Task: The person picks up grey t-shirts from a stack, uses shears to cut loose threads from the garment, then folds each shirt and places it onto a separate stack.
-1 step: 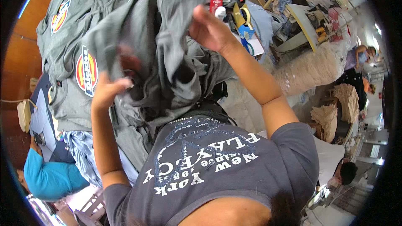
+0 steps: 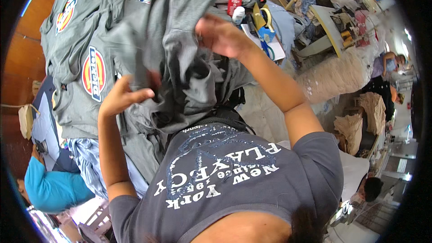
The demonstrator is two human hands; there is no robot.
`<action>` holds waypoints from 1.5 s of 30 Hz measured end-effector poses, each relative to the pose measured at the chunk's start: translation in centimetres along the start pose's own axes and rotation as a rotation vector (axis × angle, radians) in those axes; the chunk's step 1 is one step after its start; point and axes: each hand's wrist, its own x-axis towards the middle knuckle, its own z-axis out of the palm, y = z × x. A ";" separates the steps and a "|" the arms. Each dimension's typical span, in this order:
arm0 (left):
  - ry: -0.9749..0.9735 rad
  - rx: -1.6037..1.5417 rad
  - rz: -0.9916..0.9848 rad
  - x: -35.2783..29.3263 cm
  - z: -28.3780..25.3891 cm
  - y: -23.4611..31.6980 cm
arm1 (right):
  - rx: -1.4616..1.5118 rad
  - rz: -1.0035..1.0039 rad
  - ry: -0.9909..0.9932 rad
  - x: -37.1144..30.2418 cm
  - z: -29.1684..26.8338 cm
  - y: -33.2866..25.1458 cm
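A crumpled grey T-shirt [image 2: 180, 40] hangs raised between my hands, partly smeared by motion. My left hand [image 2: 120, 96] is at its near left side, thumb stretched out and fingers curled behind the cloth. Higher up on the right, my right hand [image 2: 222, 37] grips the shirt's edge, its fingertips partly hidden by fabric. Beneath and beyond lies a heap of similar grey T-shirts [image 2: 74, 63], some bearing a red and yellow emblem [image 2: 93, 74] with a dark blue band.
Right of the heap are a white bottle [image 2: 238, 15], a red packet [image 2: 234, 4], a tape roll [image 2: 266, 18] and blue-handled scissors [image 2: 268, 50]. A large plastic-wrapped roll [image 2: 333, 78] lies farther right. At left, a person in a blue top [image 2: 58, 191] is near light blue cloth [image 2: 90, 162].
The raised shirt's far left part has swung rightward and down, uncovering another emblem on the heap. My left hand has shifted slightly right; my right hand has moved slightly left and nearer.
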 end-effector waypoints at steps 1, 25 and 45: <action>-0.040 -0.102 0.062 -0.5 -0.8 -0.2 | -0.214 0.076 -0.096 0.1 0.5 0.3; 1.072 0.953 0.695 8.1 -9.7 -5.8 | -1.433 -0.388 0.112 7.5 -13.4 -4.0; 1.113 0.718 0.245 -2.2 3.2 -13.5 | -1.360 -0.550 0.820 -16.3 -14.6 6.0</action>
